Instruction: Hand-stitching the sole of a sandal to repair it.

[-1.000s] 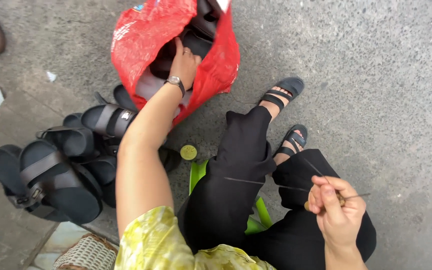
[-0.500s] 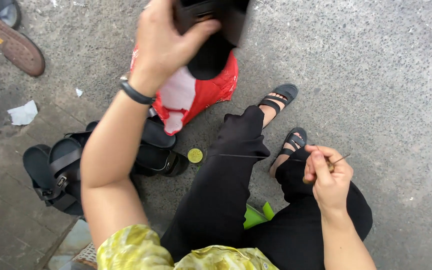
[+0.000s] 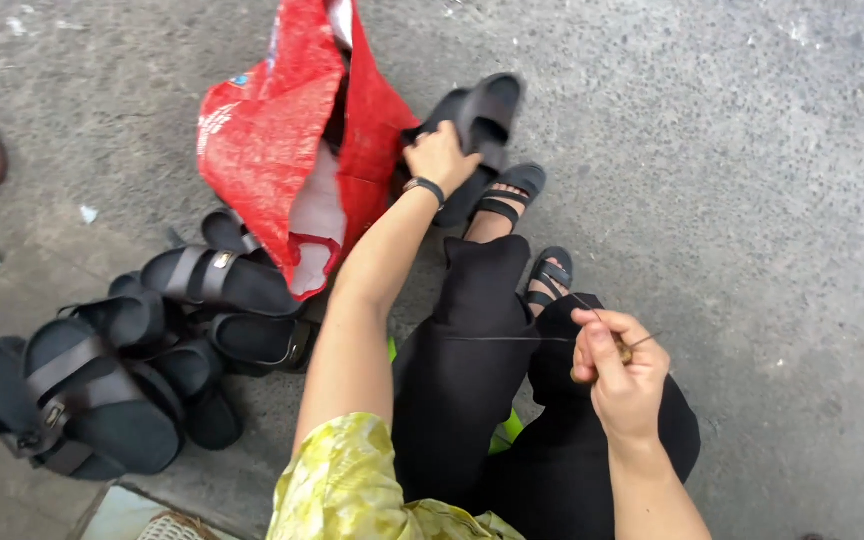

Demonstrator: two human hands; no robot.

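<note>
1. Here we have our left hand (image 3: pixel 439 155) closed around a pair of black sandals (image 3: pixel 477 120), held just beside the mouth of the red woven bag (image 3: pixel 272 130), above our own sandalled foot (image 3: pixel 512 195)
2. Our right hand (image 3: pixel 617 375) is pinched shut on a thin needle (image 3: pixel 642 343), with a dark thread (image 3: pixel 512 338) running taut across our black trouser leg (image 3: pixel 472 350)
3. To our left a pile of black strapped sandals (image 3: pixel 102 380) lies on the concrete ground (image 3: pixel 752 150), touching the foot of the bag
4. We judge the step in hand to be fetching a sandal for stitching, the pair being out of the bag and not yet on the lap
5. The next move, as we see it, calls for bringing that pair in towards the needle hand while keeping the thread clear of the straps
</note>
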